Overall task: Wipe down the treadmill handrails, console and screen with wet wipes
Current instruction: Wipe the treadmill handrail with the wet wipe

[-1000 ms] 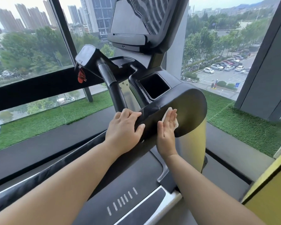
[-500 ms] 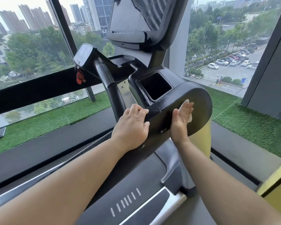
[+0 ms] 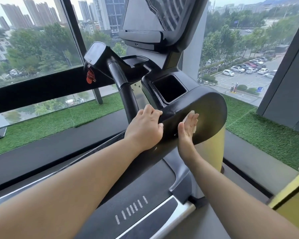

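Observation:
The treadmill's broad black right handrail (image 3: 209, 118) curves round in the middle of the view, with a square cup well (image 3: 169, 87) in its top. My right hand (image 3: 187, 129) lies flat with straight fingers against the rail's outer side, pressing a white wet wipe (image 3: 192, 112) to it; only the wipe's edges show past the fingers. My left hand (image 3: 145, 126) grips the rail's inner edge, fingers curled over the top. The screen (image 3: 141, 14) and console (image 3: 140, 36) rise behind. A black centre bar (image 3: 123, 80) runs up to a small panel (image 3: 94, 53).
A red safety clip (image 3: 90, 77) hangs below the small panel. The treadmill belt (image 3: 93, 195) and its side strip (image 3: 162, 219) lie under my arms. Green turf (image 3: 266, 135) and large windows surround the machine; a yellow post (image 3: 212, 152) stands under the rail.
My right hand with the wipe slid forward along the rail's side, then back a little. My left hand kept its grip on the rail's edge. The camera moved slightly closer.

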The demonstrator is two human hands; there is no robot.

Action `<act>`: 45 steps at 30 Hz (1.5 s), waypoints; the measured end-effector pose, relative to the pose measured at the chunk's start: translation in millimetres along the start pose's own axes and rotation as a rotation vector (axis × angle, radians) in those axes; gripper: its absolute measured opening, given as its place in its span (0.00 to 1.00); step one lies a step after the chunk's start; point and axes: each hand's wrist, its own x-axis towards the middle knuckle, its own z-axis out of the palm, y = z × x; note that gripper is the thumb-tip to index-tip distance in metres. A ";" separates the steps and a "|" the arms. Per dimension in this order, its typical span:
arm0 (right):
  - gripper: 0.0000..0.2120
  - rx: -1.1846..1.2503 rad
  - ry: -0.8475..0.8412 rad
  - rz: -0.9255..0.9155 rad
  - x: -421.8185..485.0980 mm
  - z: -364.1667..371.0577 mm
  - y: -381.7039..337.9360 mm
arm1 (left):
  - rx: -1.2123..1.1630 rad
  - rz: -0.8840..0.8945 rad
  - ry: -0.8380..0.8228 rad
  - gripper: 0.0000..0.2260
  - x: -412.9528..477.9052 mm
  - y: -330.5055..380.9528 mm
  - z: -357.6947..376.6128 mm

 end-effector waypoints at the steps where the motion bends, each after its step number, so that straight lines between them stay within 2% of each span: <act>1: 0.27 0.001 -0.022 -0.020 -1.4 -4.6 4.6 | 0.002 0.001 -0.001 0.21 0.0 0.0 0.1; 3: 0.27 0.018 0.025 0.032 16.4 -12.5 8.1 | 0.002 0.000 -0.005 0.21 -0.5 0.2 0.1; 4: 0.30 0.053 0.093 0.114 29.6 -14.8 5.5 | 0.001 -0.001 -0.005 0.21 -0.6 0.3 -0.2; 6: 0.40 0.117 0.196 0.257 45.1 -15.2 -0.9 | 0.001 -0.002 -0.007 0.21 -0.8 0.4 -0.4; 7: 0.40 0.112 0.188 0.254 40.0 -11.1 -4.5 | 0.004 0.000 -0.007 0.21 -0.6 0.6 -0.4; 10: 0.27 0.051 0.046 0.074 -0.7 3.9 -5.8 | 0.016 0.002 -0.011 0.21 -0.4 1.4 -0.2; 12: 0.27 0.035 -0.027 -0.011 -13.9 3.2 5.3 | 0.020 0.006 -0.011 0.21 -1.0 1.7 -0.7; 13: 0.27 0.020 -0.020 -0.015 -8.9 0.1 8.6 | 0.020 0.008 -0.013 0.21 -1.2 1.9 -0.8; 17: 0.27 0.072 0.165 0.185 25.9 -5.6 0.1 | 0.025 0.007 -0.018 0.21 -1.7 1.2 -1.9; 19: 0.27 0.048 0.119 0.145 14.2 4.4 -5.4 | 0.023 0.005 -0.020 0.20 -1.4 1.5 -2.1; 22: 0.27 -0.032 -0.057 -0.014 -17.8 9.2 4.0 | 0.022 0.013 -0.018 0.21 -1.2 1.6 -2.3; 24: 0.27 -0.089 -0.085 -0.043 -12.4 1.1 14.5 | 0.022 0.016 -0.020 0.20 -1.8 1.4 -2.0; 27: 0.31 0.077 0.120 0.166 17.1 -3.9 1.7 | 0.028 0.018 -0.023 0.20 -1.7 0.6 -2.1; 29: 0.29 0.065 0.163 0.203 16.8 6.6 -10.0 | 0.023 0.015 -0.023 0.20 -1.5 0.2 -1.9; 34: 0.26 -0.121 -0.089 -0.112 -23.9 15.3 6.1 | 0.009 0.022 -0.016 0.19 -1.4 0.2 -1.2; 35: 0.26 -0.123 -0.091 -0.101 -20.0 11.2 9.1 | 0.011 0.021 -0.015 0.19 -1.6 -0.2 -1.5; 38: 0.29 0.087 0.128 0.160 5.5 9.9 -2.8 | 0.018 0.025 -0.022 0.19 -1.5 -0.5 -2.3; 40: 0.28 0.117 0.182 0.221 4.8 19.4 -15.4 | 0.011 0.026 -0.025 0.19 -1.7 -0.4 -2.4; 45: 0.26 -0.041 -0.058 -0.009 -30.8 19.2 0.1 | 0.006 0.038 -0.014 0.19 -1.7 -0.7 -1.9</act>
